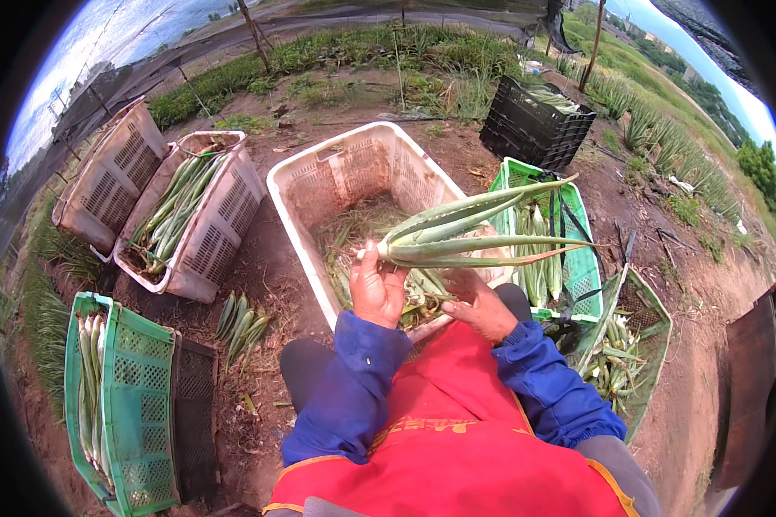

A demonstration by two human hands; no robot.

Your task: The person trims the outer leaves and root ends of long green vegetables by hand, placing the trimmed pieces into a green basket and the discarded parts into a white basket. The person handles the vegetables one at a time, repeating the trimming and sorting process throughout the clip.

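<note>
My left hand [378,291] grips an aloe vera plant [446,236] by its pale cut base. Its long spiny leaves point to the right, some with dry brown tips. Below the leaves, my right hand [482,313] is at the near right side of a large whitish plastic crate [297,223]. Its fingers are partly hidden, and I cannot tell whether they hold anything. In the bottom of that crate lie leaf scraps and dry plant litter [368,220]. The plant is above the crate's right half.
Aloe leaves fill a whitish crate [223,223] at left, a green crate [139,394] at lower left, a green crate [582,284] at right and a black crate [524,129] behind. Loose leaves [242,326] lie on the soil. A crate of small aloe pieces [650,375] stands at lower right.
</note>
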